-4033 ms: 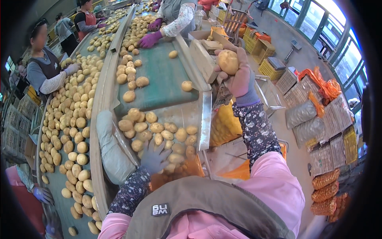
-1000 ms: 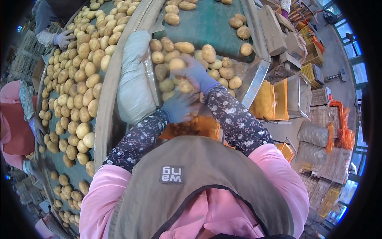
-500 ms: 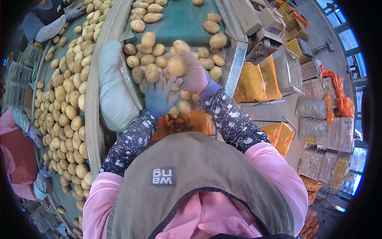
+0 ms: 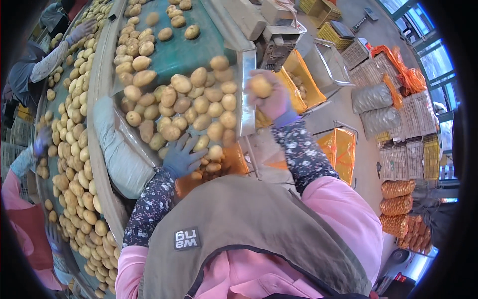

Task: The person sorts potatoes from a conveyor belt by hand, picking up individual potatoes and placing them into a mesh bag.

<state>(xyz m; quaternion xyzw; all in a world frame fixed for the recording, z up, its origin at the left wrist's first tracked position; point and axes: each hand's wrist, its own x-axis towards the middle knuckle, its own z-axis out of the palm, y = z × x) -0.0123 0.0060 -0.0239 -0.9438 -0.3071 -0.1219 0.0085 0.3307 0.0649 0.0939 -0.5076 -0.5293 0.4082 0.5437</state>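
A grey-brown cloth apron [image 4: 239, 209] fills the near foreground; its dark rectangular patch [image 4: 187, 238] bears pale lettering, upside down in view. Beyond it, the person's gloved left hand [image 4: 184, 157] is spread at the near edge of a heap of tan potatoes [image 4: 201, 104] on the chute, above an orange mesh bag [image 4: 236, 158]. A pale, plastic-wrapped bulky pad [image 4: 119, 154] lies beside the left forearm. The gloved right hand [image 4: 278, 102] grips one round yellowish potato [image 4: 261, 86] beside the shiny metal side plate [image 4: 246, 94], which stands between it and the heap. Farther on are a green conveyor belt [image 4: 174, 50], a yellow-orange open bag [image 4: 291, 97] holding potatoes, stacked pale plastic crates [image 4: 398, 164], filled orange net sacks [image 4: 396, 209] and blue-framed windows [image 4: 440, 65].
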